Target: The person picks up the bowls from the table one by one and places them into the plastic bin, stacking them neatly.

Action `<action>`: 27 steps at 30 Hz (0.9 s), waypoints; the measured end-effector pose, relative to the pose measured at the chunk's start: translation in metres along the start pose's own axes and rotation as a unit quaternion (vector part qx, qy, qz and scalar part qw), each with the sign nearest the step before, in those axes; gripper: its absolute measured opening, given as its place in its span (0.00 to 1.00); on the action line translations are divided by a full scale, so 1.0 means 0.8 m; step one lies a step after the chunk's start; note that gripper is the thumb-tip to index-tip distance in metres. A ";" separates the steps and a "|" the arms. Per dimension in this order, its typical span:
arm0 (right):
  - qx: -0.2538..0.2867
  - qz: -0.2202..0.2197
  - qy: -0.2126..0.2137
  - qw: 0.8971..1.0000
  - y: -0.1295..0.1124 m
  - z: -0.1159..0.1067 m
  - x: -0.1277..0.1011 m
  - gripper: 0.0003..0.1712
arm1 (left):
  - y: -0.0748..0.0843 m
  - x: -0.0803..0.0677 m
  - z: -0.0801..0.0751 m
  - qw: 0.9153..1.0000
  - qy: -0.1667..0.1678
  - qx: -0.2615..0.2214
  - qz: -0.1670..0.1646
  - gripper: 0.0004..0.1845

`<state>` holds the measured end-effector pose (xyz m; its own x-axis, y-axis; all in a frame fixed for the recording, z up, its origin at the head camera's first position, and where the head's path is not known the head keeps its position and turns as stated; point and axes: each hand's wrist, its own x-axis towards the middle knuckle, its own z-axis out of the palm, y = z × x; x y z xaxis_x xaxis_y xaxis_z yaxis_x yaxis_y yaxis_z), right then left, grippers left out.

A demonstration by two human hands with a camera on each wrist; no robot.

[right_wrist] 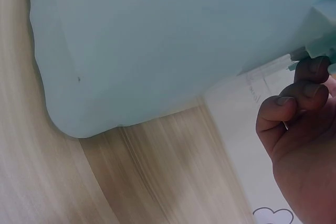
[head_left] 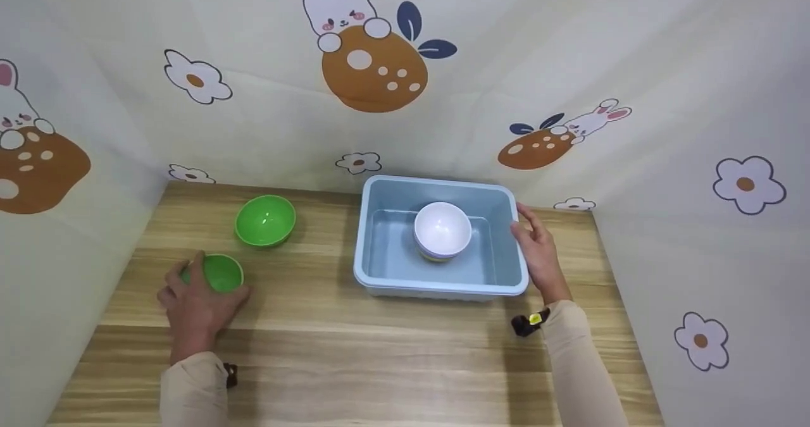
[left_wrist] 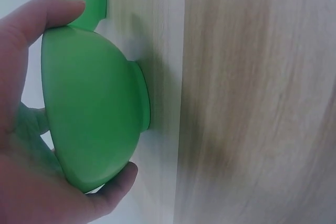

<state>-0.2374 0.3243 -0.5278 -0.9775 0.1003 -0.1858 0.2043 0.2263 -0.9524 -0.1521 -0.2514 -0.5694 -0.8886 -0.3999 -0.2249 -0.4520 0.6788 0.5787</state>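
Note:
My left hand point(head_left: 197, 310) holds a small green bowl point(head_left: 224, 274) across its rim, on the left of the table. In the left wrist view, thumb and fingers span the bowl point(left_wrist: 92, 103) from opposite sides, its foot close over the wood. Just beyond it sits a second green bowl point(head_left: 266, 221). A light blue plastic basin point(head_left: 373, 250) stands to the right, with a white bowl point(head_left: 443, 228) on top of a short stack inside. My right hand point(head_left: 541, 259) grips the basin's right rim, its fingers point(right_wrist: 278, 109) curled under the edge in the right wrist view.
The wood-grain table point(head_left: 380, 357) is enclosed by pale curtains point(head_left: 253, 123) printed with rabbits and flowers, at the back and both sides. The basin's far edge stands close to the back curtain.

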 end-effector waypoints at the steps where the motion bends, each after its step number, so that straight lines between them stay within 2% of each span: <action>1: 0.003 -0.002 0.001 1.000 0.000 0.000 0.000 0.34 | 0.000 0.000 0.000 1.000 0.000 -0.002 -0.001 0.63; 9: 0.010 -0.019 0.004 1.000 0.002 0.002 0.001 0.33 | 0.000 -0.003 0.001 1.000 0.023 -0.016 0.000 0.62; 20: 0.013 -0.001 -0.006 1.000 -0.001 0.002 -0.001 0.34 | 0.001 -0.005 -0.005 1.000 0.019 -0.016 -0.013 0.61; 27: 0.019 -0.002 -0.006 1.000 0.000 0.001 -0.001 0.34 | -0.002 -0.007 -0.008 1.000 0.026 -0.005 -0.001 0.60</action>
<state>-0.2367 0.3232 -0.5279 -0.9791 0.0868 -0.1841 0.1977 0.1895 -0.9618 -0.1456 -0.2542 -0.5641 -0.8827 -0.4320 -0.1849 -0.4517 0.6718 0.5870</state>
